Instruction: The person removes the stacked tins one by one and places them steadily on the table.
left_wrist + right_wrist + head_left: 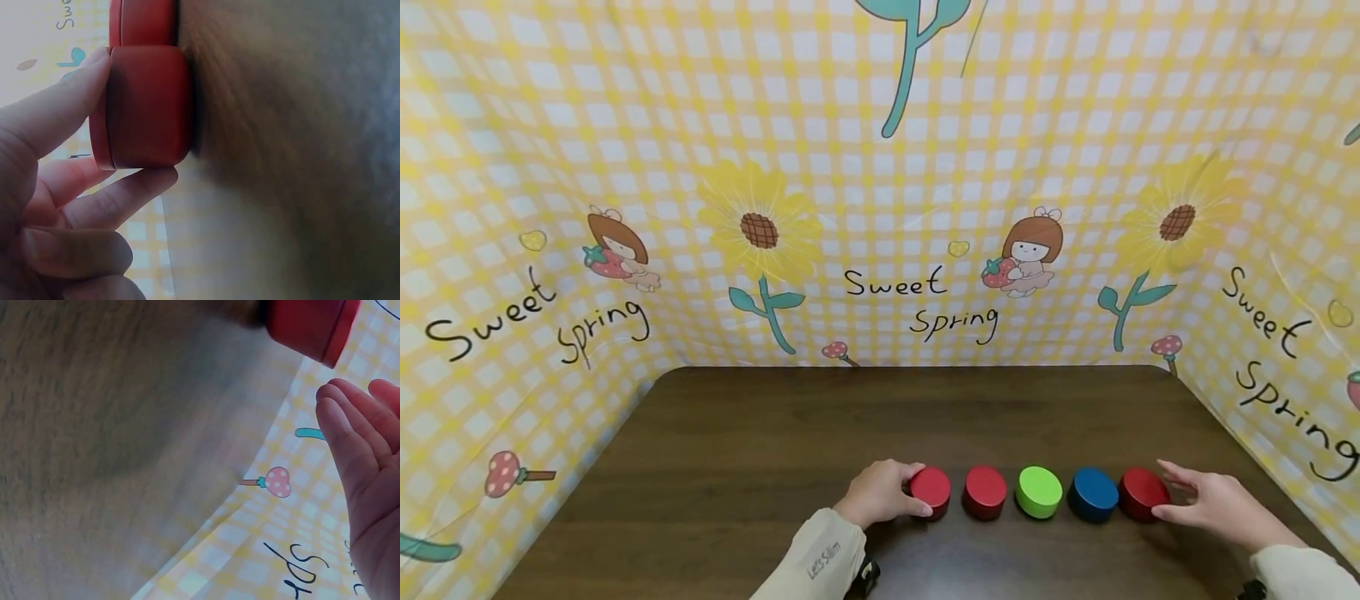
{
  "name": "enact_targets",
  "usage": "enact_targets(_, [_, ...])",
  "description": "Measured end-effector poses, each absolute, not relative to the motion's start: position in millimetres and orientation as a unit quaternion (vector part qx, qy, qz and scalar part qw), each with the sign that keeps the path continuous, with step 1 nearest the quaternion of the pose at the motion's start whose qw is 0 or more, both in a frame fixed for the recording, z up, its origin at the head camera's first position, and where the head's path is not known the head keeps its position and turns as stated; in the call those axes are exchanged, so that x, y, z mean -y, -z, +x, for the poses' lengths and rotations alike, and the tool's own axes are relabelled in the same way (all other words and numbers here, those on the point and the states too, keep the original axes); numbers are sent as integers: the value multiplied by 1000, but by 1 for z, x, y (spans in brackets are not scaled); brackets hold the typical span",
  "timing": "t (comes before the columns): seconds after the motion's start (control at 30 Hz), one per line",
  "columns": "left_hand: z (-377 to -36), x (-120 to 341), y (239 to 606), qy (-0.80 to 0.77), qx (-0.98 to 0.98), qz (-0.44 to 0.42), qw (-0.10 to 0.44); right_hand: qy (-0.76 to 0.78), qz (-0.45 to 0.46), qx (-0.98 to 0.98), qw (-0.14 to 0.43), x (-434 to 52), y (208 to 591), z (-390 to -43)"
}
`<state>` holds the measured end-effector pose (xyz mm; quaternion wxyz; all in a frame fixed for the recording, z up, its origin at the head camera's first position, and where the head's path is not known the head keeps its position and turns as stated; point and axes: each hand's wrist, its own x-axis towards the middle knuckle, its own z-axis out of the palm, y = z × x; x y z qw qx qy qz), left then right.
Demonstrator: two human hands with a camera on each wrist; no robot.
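Observation:
A row of small round lidded tins stands on the dark wooden table (760,450). My left hand (883,493) grips the leftmost red tin (150,106) between thumb and fingers. A second red tin (984,492) stands just right of it, followed by a green tin (1038,492) and a blue tin (1093,494). At the right end is another red tin (1142,493), close against the blue one. My right hand (1221,504) is beside that tin, its thumb overlapping the near side in the head view. In the right wrist view, its extended fingers (350,425) are apart from the tin.
A yellow checked cloth (865,208) with flowers and lettering hangs behind the table and along both sides. The table's back edge (917,367) meets this cloth. Each wrist wears a dark band, the left one (867,575) below its sleeve.

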<state>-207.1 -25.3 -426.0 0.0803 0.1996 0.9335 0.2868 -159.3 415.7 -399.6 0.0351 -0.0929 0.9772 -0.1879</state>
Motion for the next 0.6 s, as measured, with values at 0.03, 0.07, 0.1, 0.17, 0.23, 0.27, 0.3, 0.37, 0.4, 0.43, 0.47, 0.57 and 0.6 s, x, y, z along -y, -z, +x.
enact_targets(0.03, [-207,25,426,-285,-934,201,82,187,-94,-977,32,-415,399,-159])
enact_targets(0.07, [-208,25,426,-284,-933,202,85,186,-96,-977,28,-415,398,-159])
enact_targets(0.1, [-209,26,426,-279,-934,205,88,185,-98,-978,23,-414,397,-159])
enact_targets(0.17, [-210,30,424,-275,-934,209,88,190,-100,-977,16,-411,395,-158])
enact_targets(0.23, [-212,37,419,-278,-934,210,87,197,-102,-975,7,-407,393,-158])
enact_targets(0.27, [-213,42,416,-278,-934,211,82,200,-103,-974,2,-405,391,-157])
enact_targets(0.3, [-213,48,413,-277,-934,214,74,200,-102,-974,-3,-402,390,-156])
enact_targets(0.37, [-209,62,405,-282,-932,218,61,202,-105,-974,-18,-396,385,-154])
enact_targets(0.4, [-207,69,401,-285,-931,221,56,200,-106,-974,-26,-392,383,-153])
enact_targets(0.43, [-204,77,398,-285,-930,226,49,198,-105,-974,-31,-388,380,-151])
enact_targets(0.47, [-201,85,395,-281,-930,232,41,195,-106,-974,-38,-384,377,-150])
enact_targets(0.57, [-189,110,390,-269,-930,250,8,185,-118,-974,-59,-372,369,-149])
enact_targets(0.6, [-185,118,390,-257,-931,258,-15,180,-123,-974,-65,-368,367,-149])
